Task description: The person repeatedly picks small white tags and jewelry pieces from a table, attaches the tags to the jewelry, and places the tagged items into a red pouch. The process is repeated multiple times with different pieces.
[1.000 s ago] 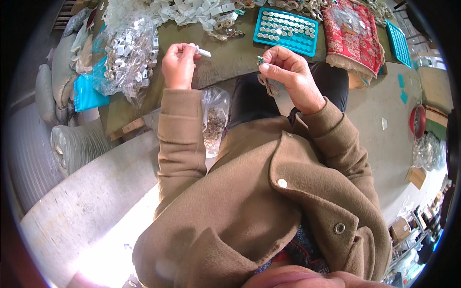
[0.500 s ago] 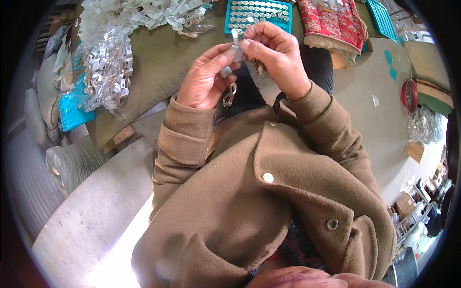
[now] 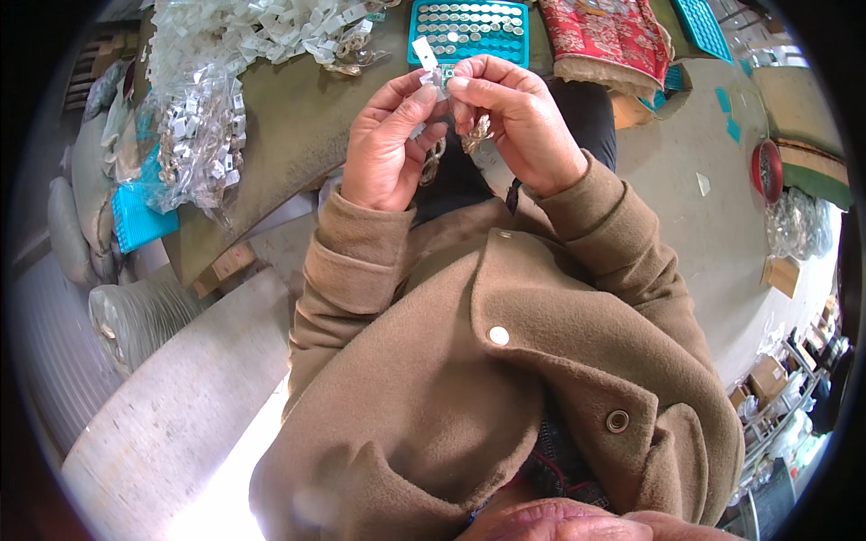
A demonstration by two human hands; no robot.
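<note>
My left hand (image 3: pixel 386 144) is closed on a small white plastic case (image 3: pixel 424 54), whose pale flap stands up above the fingertips. A looped, light-brown cable (image 3: pixel 433 162) hangs below these fingers. My right hand (image 3: pixel 519 117) is closed too, its thumb and forefinger pinched close to the case. From beneath its fingers hangs a bundled beige cable (image 3: pixel 476 135). Between both sets of fingertips shows a small green piece (image 3: pixel 449 72), like a circuit board. Just beyond the hands lies a teal tray (image 3: pixel 415 45) holding rows of round silver discs (image 3: pixel 465 18). Fingers hide how the parts join.
A heap of white plastic pieces (image 3: pixel 244 36) covers the table's far left. Near it lies a clear bag of white parts with cables (image 3: pixel 200 135), beside a blue tray (image 3: pixel 140 212). At the far right are a red patterned cloth (image 3: pixel 609 41) and another blue tray (image 3: pixel 702 27).
The white case has turned, so its flap now points up and left and the green piece shows. The bundled cable under my right hand is more exposed. The tray sits further left in view.
</note>
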